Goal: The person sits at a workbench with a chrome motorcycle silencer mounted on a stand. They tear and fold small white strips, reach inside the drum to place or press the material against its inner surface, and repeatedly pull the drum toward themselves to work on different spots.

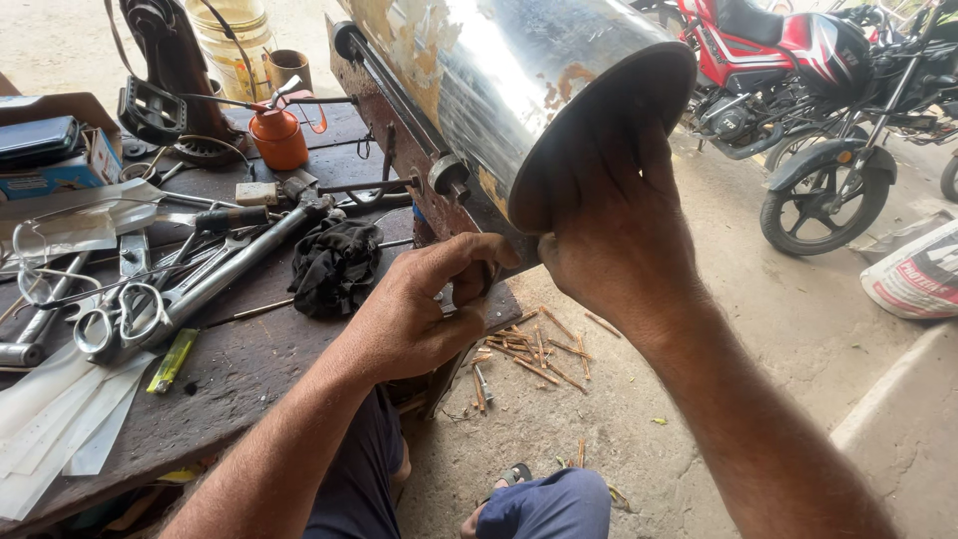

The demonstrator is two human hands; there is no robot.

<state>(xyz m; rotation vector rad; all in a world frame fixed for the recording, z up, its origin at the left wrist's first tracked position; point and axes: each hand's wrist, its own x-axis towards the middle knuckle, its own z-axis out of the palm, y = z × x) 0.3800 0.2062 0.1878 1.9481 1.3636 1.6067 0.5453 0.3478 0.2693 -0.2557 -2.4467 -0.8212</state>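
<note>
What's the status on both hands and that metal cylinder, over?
Right hand grips the open end of the metal cylinder. Left hand pinches at the rusty roller frame beneath it. Nothing blocking; black rag lies clear on the bench.

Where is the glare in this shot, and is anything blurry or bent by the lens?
Head view: daylight glares brightest on the shiny metal cylinder and washes out the ground by the red motorcycle; the right hand darkens the cylinder's open end; the left hand is sharp; the workbench edges bow slightly from wide-angle distortion.
</note>
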